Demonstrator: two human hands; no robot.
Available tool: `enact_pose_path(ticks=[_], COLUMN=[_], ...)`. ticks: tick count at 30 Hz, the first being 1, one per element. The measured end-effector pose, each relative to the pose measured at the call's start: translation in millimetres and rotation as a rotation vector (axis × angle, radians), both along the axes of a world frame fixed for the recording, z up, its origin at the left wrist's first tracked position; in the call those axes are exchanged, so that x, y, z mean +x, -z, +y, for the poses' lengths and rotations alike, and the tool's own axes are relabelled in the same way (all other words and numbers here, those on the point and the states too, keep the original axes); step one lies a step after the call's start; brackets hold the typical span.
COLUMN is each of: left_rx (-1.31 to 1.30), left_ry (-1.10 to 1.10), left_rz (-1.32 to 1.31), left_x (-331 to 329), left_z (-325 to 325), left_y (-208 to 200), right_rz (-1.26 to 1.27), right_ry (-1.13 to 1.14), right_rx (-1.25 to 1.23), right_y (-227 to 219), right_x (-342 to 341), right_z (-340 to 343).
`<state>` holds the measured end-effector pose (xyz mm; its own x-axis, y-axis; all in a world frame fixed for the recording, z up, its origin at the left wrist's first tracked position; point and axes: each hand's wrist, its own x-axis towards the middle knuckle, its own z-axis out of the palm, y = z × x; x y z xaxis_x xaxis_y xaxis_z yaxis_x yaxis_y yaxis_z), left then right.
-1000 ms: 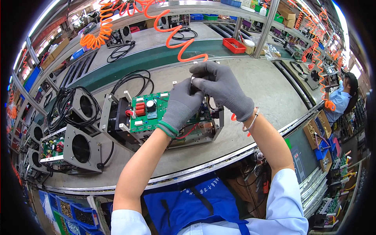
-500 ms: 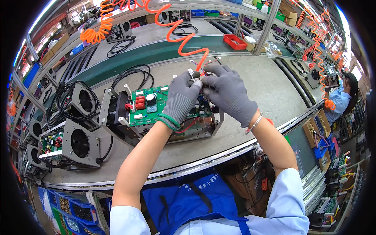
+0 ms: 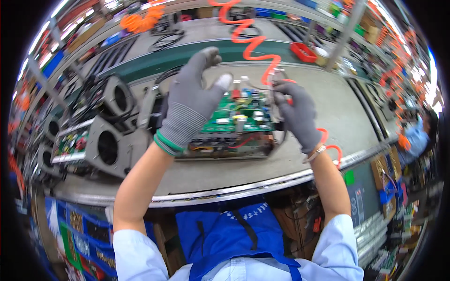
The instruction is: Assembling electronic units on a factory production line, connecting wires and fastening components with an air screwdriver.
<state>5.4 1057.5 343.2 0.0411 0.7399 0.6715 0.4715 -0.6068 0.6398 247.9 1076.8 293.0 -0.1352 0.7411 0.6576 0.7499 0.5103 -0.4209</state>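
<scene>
A partly built electrical unit (image 3: 229,147) with a green circuit board (image 3: 222,114) on top lies in front of me on the bench. My left hand (image 3: 194,93), in a grey glove, is raised above the left part of the board, thumb and fingers apart and nothing in them. At the right end of the unit, my gloved right hand (image 3: 299,112) has its fingers curled. Thin wires and the lower end of an orange coiled hose (image 3: 260,56) are close to those fingers; what they grip is too blurred to tell.
Units with round fan openings (image 3: 108,147) and black cables stand at the left. Beyond runs a green belt (image 3: 145,61). A red bin (image 3: 303,52) sits at the back right. Blue parts bins (image 3: 96,234) are at lower left. Another person (image 3: 417,136) works at the far right.
My left hand has left the right hand and swung up and left, its fingers spreading. The right hand has shifted slightly right. The view has moved, and more of the board shows.
</scene>
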Motion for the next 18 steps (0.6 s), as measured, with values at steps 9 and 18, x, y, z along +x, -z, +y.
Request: enact_pose_path(ticks=[9, 18], left_rx=[-0.248, -0.683], left_ry=[-0.428, -0.748], left_rz=[0.069, 0.892], left_x=[-217.0, -209.5], left_z=[21.7, 43.3], left_y=[130.5, 218.9], right_rz=[0.143, 0.034], right_ry=[0.029, 0.041], right_rx=[-0.039, -0.090], right_y=[6.1, -0.8], right_x=[-16.6, -3.6], right_z=[7.5, 0.3])
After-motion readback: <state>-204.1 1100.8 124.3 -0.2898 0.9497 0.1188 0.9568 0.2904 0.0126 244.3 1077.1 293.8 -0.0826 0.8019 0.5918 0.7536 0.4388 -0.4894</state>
